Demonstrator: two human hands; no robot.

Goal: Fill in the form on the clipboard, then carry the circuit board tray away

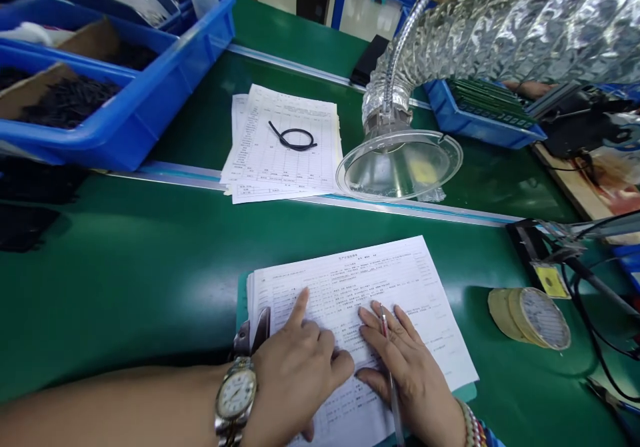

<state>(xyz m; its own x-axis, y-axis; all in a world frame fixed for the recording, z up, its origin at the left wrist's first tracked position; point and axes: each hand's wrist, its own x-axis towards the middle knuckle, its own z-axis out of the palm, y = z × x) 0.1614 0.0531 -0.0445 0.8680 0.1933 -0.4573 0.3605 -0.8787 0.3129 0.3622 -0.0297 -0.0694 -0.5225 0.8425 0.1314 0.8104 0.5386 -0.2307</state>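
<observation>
Pointing L hand (295, 370) half-curled, R hand (415, 373) gripping pen (393, 393), on wht printed sheets (400, 270)

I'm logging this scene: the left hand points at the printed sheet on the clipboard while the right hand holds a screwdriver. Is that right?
No, the tool is wrong: the head view shows the right hand holding a pen. The left hand does point at the printed sheet.

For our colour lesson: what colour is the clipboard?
The clipboard is teal green, shown in the head view.
</observation>
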